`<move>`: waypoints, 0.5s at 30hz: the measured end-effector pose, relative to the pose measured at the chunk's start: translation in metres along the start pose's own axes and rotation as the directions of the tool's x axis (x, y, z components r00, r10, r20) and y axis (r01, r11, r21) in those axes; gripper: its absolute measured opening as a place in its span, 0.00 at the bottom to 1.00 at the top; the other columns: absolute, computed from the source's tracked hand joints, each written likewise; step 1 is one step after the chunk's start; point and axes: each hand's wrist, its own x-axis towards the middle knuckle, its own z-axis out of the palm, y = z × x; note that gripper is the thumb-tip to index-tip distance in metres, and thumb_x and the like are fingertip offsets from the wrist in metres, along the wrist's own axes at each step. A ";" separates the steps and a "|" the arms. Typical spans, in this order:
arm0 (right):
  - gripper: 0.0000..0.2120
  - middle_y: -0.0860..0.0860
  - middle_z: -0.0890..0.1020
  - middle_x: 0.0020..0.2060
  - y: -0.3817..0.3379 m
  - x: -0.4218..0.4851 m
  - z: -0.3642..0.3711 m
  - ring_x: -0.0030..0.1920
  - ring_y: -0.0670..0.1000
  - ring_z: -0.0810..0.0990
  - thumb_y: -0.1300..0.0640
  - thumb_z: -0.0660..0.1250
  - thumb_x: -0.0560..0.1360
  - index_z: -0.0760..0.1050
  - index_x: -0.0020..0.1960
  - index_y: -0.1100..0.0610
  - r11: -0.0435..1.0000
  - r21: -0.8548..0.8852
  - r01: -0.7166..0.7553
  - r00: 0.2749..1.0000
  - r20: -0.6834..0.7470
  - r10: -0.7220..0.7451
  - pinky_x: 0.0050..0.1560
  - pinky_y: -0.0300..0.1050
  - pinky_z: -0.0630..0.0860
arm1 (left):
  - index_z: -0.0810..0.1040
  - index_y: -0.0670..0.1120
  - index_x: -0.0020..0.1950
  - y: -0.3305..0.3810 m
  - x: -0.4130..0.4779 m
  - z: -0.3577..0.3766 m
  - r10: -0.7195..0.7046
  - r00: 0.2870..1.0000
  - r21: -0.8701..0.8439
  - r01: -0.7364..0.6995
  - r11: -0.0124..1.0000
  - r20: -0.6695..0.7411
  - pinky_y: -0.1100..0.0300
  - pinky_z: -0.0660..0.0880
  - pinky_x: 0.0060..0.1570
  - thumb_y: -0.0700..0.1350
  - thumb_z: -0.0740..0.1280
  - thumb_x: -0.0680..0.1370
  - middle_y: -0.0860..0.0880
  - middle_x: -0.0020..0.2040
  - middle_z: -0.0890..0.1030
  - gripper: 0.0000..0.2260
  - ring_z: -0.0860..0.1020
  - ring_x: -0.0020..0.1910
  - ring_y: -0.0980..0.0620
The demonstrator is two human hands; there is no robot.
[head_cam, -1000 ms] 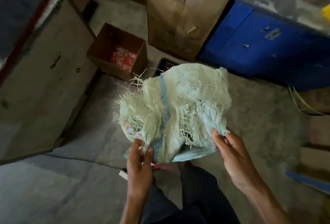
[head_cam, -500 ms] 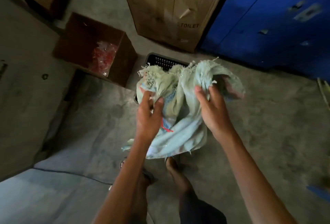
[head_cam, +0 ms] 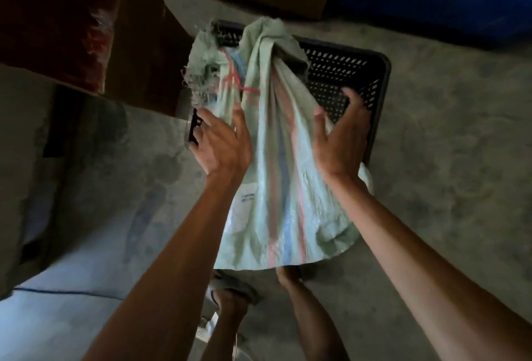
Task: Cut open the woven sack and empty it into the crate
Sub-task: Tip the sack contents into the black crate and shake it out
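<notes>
Since the earlier frame both hands have opened: left hand and right hand flank the woven sack with fingers spread wide, thumbs touching the fabric. Sack stretches lengthwise between them, its frayed end over the black perforated crate. Cardboard box stands at left.

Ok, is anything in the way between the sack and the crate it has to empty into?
Nothing visible. The woven sack hangs directly over the black crate, its frayed end above the open top. The left hand and right hand touch the sack's sides, not beneath it.
</notes>
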 end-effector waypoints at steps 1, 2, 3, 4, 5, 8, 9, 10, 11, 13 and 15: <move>0.26 0.59 0.69 0.72 0.000 -0.005 0.007 0.71 0.59 0.68 0.45 0.60 0.79 0.64 0.75 0.52 0.990 0.007 0.140 0.990 0.026 -0.140 0.69 0.53 0.65 | 0.54 0.39 0.81 -0.004 -0.002 0.006 0.066 0.996 -0.036 -0.068 0.997 -0.068 0.40 0.60 0.75 0.62 0.49 0.83 0.37 0.78 0.66 0.35 0.64 0.78 0.38; 0.25 0.59 0.64 0.76 -0.002 -0.007 0.016 0.75 0.59 0.64 0.47 0.58 0.80 0.63 0.77 0.50 0.967 -0.006 0.253 0.965 0.071 -0.252 0.73 0.54 0.63 | 0.53 0.41 0.82 -0.008 0.001 0.013 0.155 0.978 -0.052 -0.163 0.985 -0.137 0.41 0.56 0.77 0.60 0.50 0.83 0.39 0.81 0.60 0.33 0.58 0.80 0.40; 0.25 0.59 0.59 0.79 -0.005 -0.006 0.025 0.78 0.59 0.59 0.49 0.57 0.81 0.61 0.78 0.48 0.937 -0.032 0.347 0.932 0.127 -0.340 0.75 0.55 0.60 | 0.52 0.44 0.82 -0.011 0.006 0.019 0.251 0.949 -0.036 -0.262 0.964 -0.189 0.43 0.53 0.78 0.58 0.50 0.84 0.41 0.83 0.55 0.31 0.53 0.82 0.41; 0.25 0.58 0.55 0.80 -0.009 0.000 0.033 0.80 0.60 0.54 0.50 0.55 0.81 0.59 0.79 0.47 0.901 -0.065 0.428 0.894 0.179 -0.411 0.76 0.55 0.58 | 0.52 0.46 0.83 -0.016 0.015 0.027 0.340 0.916 -0.009 -0.350 0.937 -0.211 0.44 0.50 0.79 0.56 0.50 0.85 0.42 0.83 0.52 0.28 0.50 0.83 0.42; 0.26 0.58 0.53 0.81 -0.013 0.008 0.043 0.80 0.60 0.51 0.51 0.54 0.82 0.58 0.79 0.47 0.859 -0.104 0.501 0.854 0.217 -0.473 0.75 0.55 0.58 | 0.52 0.47 0.83 -0.018 0.028 0.035 0.425 0.883 0.027 -0.429 0.903 -0.199 0.44 0.49 0.79 0.55 0.49 0.85 0.42 0.84 0.51 0.27 0.49 0.83 0.43; 0.28 0.58 0.51 0.81 -0.010 0.040 0.082 0.81 0.59 0.50 0.49 0.53 0.81 0.55 0.80 0.50 0.740 -0.218 0.636 0.763 0.316 -0.563 0.74 0.56 0.60 | 0.52 0.47 0.83 -0.022 0.070 0.059 0.587 0.809 0.148 -0.575 0.804 -0.043 0.43 0.47 0.80 0.53 0.48 0.86 0.41 0.84 0.49 0.25 0.46 0.83 0.43; 0.29 0.58 0.51 0.81 -0.003 0.051 0.095 0.81 0.59 0.50 0.48 0.53 0.81 0.54 0.81 0.51 0.717 -0.261 0.646 0.753 0.374 -0.542 0.74 0.57 0.60 | 0.53 0.47 0.83 -0.024 0.084 0.071 0.596 0.800 0.168 -0.598 0.784 0.067 0.44 0.46 0.80 0.54 0.47 0.86 0.41 0.84 0.49 0.26 0.46 0.83 0.43; 0.29 0.57 0.52 0.81 0.015 0.060 0.116 0.81 0.59 0.51 0.46 0.52 0.81 0.53 0.81 0.50 0.717 -0.300 0.629 0.750 0.477 -0.459 0.75 0.58 0.60 | 0.54 0.46 0.83 -0.025 0.096 0.083 0.570 0.792 0.180 -0.607 0.774 0.220 0.45 0.47 0.80 0.56 0.46 0.85 0.41 0.83 0.51 0.27 0.48 0.83 0.43; 0.29 0.57 0.53 0.81 0.033 0.066 0.130 0.80 0.59 0.53 0.43 0.50 0.82 0.53 0.81 0.50 0.737 -0.341 0.583 0.736 0.605 -0.302 0.75 0.59 0.59 | 0.58 0.46 0.82 -0.028 0.108 0.099 0.492 0.773 0.168 -0.590 0.790 0.401 0.46 0.51 0.79 0.58 0.46 0.85 0.41 0.82 0.57 0.28 0.53 0.82 0.42; 0.35 0.58 0.57 0.80 0.082 0.062 0.152 0.79 0.59 0.57 0.33 0.43 0.79 0.55 0.80 0.52 0.801 -0.430 0.417 0.553 0.819 0.152 0.77 0.58 0.56 | 0.69 0.45 0.77 -0.036 0.117 0.125 0.234 0.646 0.190 -0.516 0.835 0.727 0.49 0.64 0.74 0.60 0.50 0.84 0.40 0.76 0.70 0.28 0.68 0.75 0.41; 0.45 0.54 0.57 0.79 0.121 0.044 0.152 0.79 0.57 0.58 0.25 0.42 0.73 0.57 0.79 0.52 0.868 -0.461 0.185 0.398 0.842 0.363 0.78 0.55 0.54 | 0.73 0.46 0.74 -0.043 0.111 0.141 0.148 0.570 0.267 -0.578 0.771 0.808 0.50 0.68 0.70 0.63 0.50 0.83 0.40 0.73 0.75 0.29 0.74 0.71 0.41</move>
